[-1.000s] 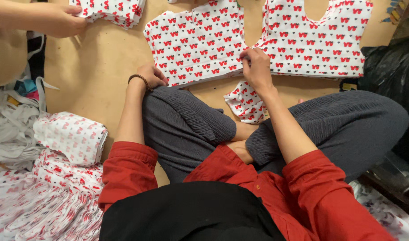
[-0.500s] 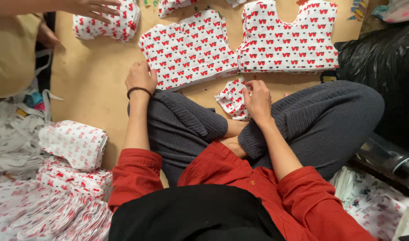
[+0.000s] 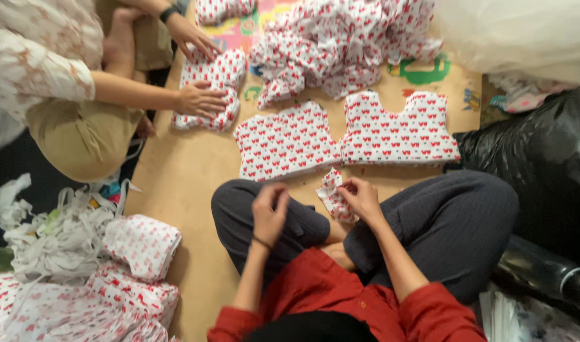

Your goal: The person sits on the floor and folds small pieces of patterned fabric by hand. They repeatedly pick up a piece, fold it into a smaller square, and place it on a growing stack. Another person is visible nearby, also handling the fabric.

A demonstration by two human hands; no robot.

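The right hand [image 3: 364, 199] pinches a small scrap [image 3: 331, 195] of white cloth with red print, held over the lap just to its left. The left hand [image 3: 269, 215] hangs beside it, fingers loosely curled, gripping nothing that I can make out — close to the scrap but not touching it. Just beyond both hands, 2 cut pieces [image 3: 347, 139] lie flat and side by side on the floor [image 3: 188, 177], edges touching; these look finished and laid out. Farther off, past them, a heap [image 3: 343, 47] of the same cloth lies jumbled, seemingly unsorted. Far to the left, another person's 2 hands [image 3: 198, 69] press on a folded bundle [image 3: 211, 88]. So by my judgement, part is laid out and much remains.
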